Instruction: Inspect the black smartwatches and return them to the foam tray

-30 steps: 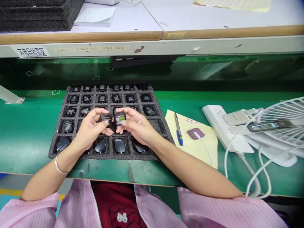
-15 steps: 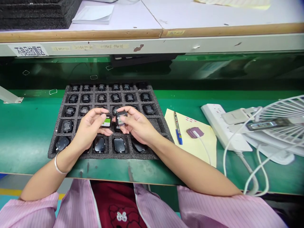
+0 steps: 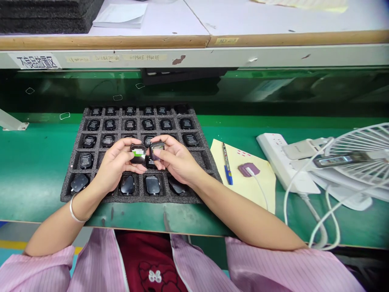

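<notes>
My left hand (image 3: 119, 162) grips a small black smartwatch body (image 3: 138, 154) between thumb and fingers; its lit screen shows white and green. Close beside it, my right hand (image 3: 174, 158) pinches a second smartwatch body (image 3: 157, 149), tilted, its screen dimmer and partly under my thumb. Both are held above a grey foam tray (image 3: 138, 200) divided into compartments. Many of these hold similar black watch bodies, such as one dark-screened watch (image 3: 152, 185) in the front row. Several farther back show white text on their screens. My hands hide some middle compartments.
To the tray's right lies yellow paper (image 3: 243, 190) with a blue-capped pen (image 3: 227, 164) and a purple charging piece (image 3: 247, 170) on a white cable. Beyond are a white power strip (image 3: 288, 164) and a fan (image 3: 361, 162). A shelf edge (image 3: 194, 56) runs across the back.
The left watch has turned a little so more of its lit screen shows, and its display has changed. Both hands stay over the tray; the view has shifted slightly.
</notes>
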`<move>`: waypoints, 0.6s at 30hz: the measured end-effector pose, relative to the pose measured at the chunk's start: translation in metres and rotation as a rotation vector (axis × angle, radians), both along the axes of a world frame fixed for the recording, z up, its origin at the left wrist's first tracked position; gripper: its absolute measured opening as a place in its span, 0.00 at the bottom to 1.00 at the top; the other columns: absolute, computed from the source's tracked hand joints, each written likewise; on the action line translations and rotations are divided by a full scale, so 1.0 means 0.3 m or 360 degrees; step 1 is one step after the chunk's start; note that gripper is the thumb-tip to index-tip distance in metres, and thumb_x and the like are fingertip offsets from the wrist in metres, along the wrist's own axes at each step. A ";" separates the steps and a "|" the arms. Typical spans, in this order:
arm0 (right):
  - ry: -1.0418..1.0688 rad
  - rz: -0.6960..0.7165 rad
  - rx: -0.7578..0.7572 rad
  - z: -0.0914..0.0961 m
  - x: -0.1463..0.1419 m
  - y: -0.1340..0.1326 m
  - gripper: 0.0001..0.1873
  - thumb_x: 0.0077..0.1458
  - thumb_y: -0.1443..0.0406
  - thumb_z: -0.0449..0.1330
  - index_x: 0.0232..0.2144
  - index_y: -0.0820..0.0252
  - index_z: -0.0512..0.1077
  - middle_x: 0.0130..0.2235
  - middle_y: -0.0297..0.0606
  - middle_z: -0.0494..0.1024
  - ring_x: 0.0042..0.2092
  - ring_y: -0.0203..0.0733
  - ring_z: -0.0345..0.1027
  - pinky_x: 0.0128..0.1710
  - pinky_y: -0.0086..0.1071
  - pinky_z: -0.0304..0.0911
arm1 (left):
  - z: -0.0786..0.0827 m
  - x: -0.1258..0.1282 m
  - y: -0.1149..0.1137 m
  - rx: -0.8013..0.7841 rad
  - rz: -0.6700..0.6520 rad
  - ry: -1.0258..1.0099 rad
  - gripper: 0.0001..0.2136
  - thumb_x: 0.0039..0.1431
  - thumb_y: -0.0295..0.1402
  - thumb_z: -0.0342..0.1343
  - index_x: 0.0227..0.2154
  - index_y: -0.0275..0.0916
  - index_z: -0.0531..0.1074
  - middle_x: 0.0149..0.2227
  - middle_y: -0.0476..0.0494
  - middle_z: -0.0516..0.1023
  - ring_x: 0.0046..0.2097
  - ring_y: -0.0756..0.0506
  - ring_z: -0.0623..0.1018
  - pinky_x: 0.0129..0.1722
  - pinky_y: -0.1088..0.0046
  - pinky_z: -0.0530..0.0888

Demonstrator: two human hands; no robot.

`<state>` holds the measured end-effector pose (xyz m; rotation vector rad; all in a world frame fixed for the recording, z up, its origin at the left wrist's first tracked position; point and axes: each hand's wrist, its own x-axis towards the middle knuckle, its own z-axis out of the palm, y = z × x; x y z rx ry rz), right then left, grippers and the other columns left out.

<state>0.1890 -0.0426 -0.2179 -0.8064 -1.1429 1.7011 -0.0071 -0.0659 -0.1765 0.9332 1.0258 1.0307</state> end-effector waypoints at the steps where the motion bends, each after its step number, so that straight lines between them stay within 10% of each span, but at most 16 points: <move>1: 0.0002 0.0003 0.0006 0.002 0.000 -0.001 0.23 0.53 0.58 0.74 0.46 0.56 0.71 0.36 0.31 0.79 0.24 0.31 0.66 0.23 0.28 0.59 | -0.002 -0.001 -0.001 0.0005 -0.0005 0.0002 0.20 0.49 0.33 0.63 0.46 0.37 0.71 0.38 0.47 0.83 0.27 0.45 0.85 0.31 0.69 0.86; 18: 0.0067 0.0037 -0.0020 0.014 -0.004 -0.008 0.20 0.52 0.62 0.72 0.46 0.56 0.72 0.34 0.30 0.78 0.25 0.34 0.69 0.25 0.29 0.65 | -0.006 -0.015 -0.001 0.0022 -0.0014 -0.0023 0.19 0.50 0.33 0.63 0.46 0.37 0.72 0.37 0.46 0.85 0.27 0.44 0.85 0.30 0.69 0.85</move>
